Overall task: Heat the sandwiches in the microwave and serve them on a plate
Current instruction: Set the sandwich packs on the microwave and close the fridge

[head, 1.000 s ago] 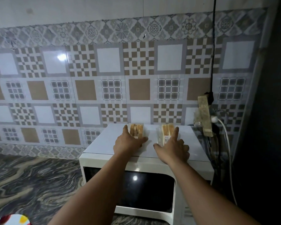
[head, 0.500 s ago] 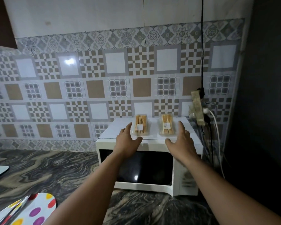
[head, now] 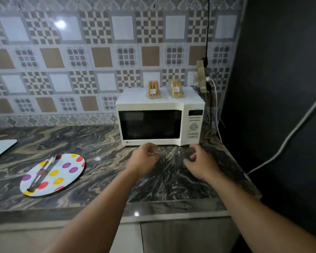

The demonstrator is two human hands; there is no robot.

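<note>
Head view looks down along two bare forearms to a marbled counter (head: 71, 141). A white microwave (head: 160, 121) stands at the back against the tiled wall (head: 80, 52), its dark door shut. On its top sit two wrapped sandwiches, upright and side by side but apart: the left sandwich (head: 153, 89) and the right sandwich (head: 176, 89). Both hands hover over the counter just in front of the microwave, well below the sandwiches. The left hand (head: 144, 158) has its fingers loosely curled and the right hand (head: 199, 159) is half open; neither seems to grip anything, though a glassy blur between them makes it hard to be sure. Off to the left lies a polka-dot plate (head: 62, 172) with tongs (head: 41, 173) resting across it. A power strip (head: 202, 76) hangs on the wall beside the microwave.
</note>
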